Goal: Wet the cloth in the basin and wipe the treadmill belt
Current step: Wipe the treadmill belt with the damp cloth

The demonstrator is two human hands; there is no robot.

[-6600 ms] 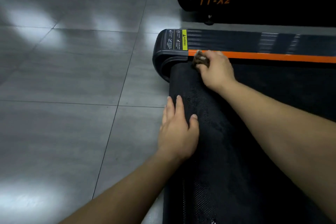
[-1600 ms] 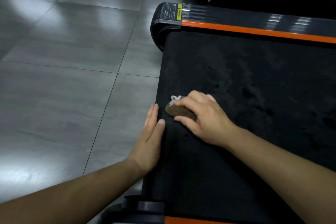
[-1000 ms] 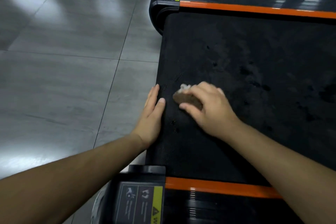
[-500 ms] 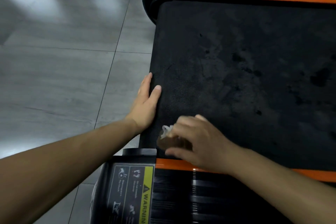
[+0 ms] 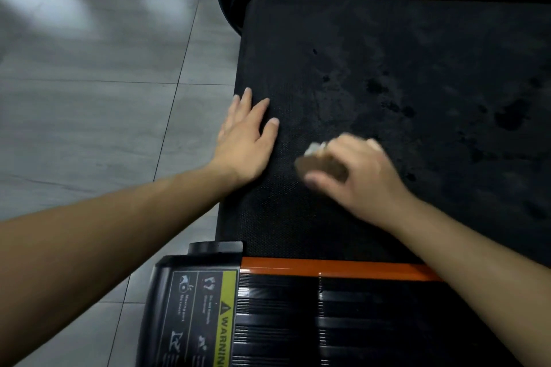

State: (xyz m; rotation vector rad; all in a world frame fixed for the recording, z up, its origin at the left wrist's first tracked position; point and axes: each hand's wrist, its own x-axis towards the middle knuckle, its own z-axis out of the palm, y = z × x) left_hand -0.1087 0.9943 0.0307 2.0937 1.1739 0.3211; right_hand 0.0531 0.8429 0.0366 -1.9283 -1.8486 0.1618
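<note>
The brown cloth, a pale corner showing at its far side, lies on the treadmill belt near its left end, held in the curled grip of your right hand. Half a second ago it sat against the near orange rail, so it has swept back toward mid-belt, blurred in mid-stroke. Your left hand stays flat, fingers spread, on the belt's edge beside the floor; dark blotches further right suggest much of the wiping remains.
</note>
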